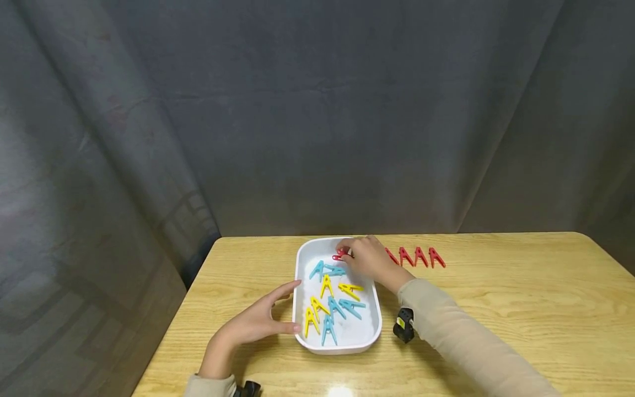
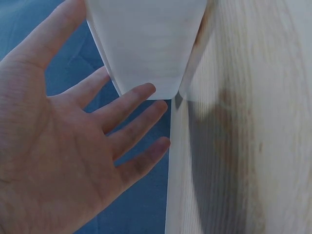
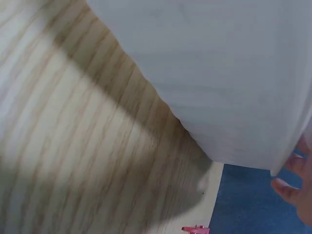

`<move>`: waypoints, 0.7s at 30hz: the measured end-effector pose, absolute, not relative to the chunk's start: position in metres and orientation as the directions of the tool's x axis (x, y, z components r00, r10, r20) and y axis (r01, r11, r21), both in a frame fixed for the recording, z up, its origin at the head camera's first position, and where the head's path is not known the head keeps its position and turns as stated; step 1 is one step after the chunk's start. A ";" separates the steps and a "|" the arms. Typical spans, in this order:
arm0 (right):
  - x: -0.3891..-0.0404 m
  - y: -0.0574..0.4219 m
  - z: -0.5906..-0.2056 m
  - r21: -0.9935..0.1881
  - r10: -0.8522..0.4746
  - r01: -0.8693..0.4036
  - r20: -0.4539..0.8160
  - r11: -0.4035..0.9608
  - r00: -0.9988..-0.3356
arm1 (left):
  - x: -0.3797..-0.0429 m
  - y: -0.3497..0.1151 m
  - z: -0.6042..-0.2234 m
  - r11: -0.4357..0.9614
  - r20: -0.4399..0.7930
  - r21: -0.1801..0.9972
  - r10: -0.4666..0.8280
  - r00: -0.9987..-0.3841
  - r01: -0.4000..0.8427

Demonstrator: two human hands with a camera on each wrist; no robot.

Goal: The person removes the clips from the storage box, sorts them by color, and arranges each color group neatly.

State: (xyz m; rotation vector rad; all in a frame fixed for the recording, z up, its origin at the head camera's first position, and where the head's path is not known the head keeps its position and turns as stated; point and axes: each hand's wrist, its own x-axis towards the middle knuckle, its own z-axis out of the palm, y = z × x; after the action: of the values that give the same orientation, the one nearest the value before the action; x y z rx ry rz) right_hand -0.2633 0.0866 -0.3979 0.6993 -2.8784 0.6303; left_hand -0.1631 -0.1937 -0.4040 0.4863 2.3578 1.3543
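A white plastic tub [image 1: 367, 346] holds several blue clothespins [image 1: 328, 330] and yellow clothespins [image 1: 326, 285]. At its far end my right hand [image 1: 367, 258] reaches over the rim, and its fingertips pinch a red clothespin [image 1: 338, 257], partly hidden by the fingers. The right wrist view shows the tub's outer side, with part of that hand [image 3: 297, 180] at the edge. My left hand [image 1: 258, 318] is spread along the tub's left side, thumb and fingertip at the rim. The left wrist view shows that palm [image 2: 63, 146] with its fingers extended.
Several red clothespins [image 1: 419, 256] stand in a row on the wooden table [image 1: 496, 309], right of the tub; the leftmost is partly behind my right hand. A dark grey curtain [image 1: 337, 121] hangs behind the table and down its left side.
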 end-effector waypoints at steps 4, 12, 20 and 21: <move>-0.258 0.092 -0.393 -0.401 -0.390 -0.480 0.289 0.780 -0.874 | -0.164 -0.195 -0.406 0.487 -0.150 0.867 0.464 -0.873 0.110; -0.242 0.111 -0.384 -0.521 -0.340 -0.486 0.354 0.702 -0.871 | -0.162 -0.198 -0.407 0.489 -0.141 0.864 0.462 -0.876 0.119; -0.232 0.143 -0.379 -0.557 -0.338 -0.519 0.400 0.649 -0.852 | -0.164 -0.202 -0.406 0.488 -0.163 0.868 0.460 -0.873 0.096; -0.231 0.148 -0.380 -0.561 -0.336 -0.518 0.400 0.646 -0.853 | -0.164 -0.202 -0.406 0.488 -0.166 0.868 0.460 -0.872 0.092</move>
State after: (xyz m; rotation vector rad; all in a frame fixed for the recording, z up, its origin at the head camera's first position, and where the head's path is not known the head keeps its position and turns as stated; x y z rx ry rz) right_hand -0.2313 0.1476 -0.3797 0.6901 -2.6065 1.0089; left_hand -0.1640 -0.2023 -0.4056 0.4607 2.3598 1.3436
